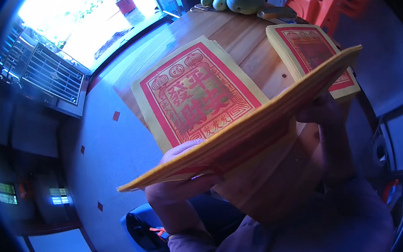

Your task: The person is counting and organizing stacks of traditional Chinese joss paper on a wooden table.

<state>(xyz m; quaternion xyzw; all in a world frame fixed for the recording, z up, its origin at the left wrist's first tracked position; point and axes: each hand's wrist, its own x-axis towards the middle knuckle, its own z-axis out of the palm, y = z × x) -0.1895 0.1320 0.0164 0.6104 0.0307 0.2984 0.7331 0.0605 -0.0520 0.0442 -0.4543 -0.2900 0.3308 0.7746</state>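
Observation:
A stack of printed joss paper sheets point(244, 122) is held on edge, slanting up to the right, between my two hands. My left hand point(180, 170) grips its lower left part, with the thumb and fingers on opposite sides. Near the upper right part, my right hand point(319, 109) holds the same stack, its fingers partly hidden in shadow. Behind it, a yellow stack with a red and gold print point(199, 94) lies on the wooden table point(260, 61). Another stack of such paper point(305, 46) lies to the right, partly covered by the held one.
Green gourds point(246, 0) and a small box point(277, 12) sit at the table's far edge. Beyond the table is a red plastic chair point(323, 6). A blue plastic chair point(137, 216) holding a black item stands at lower left. An open doorway is at upper left.

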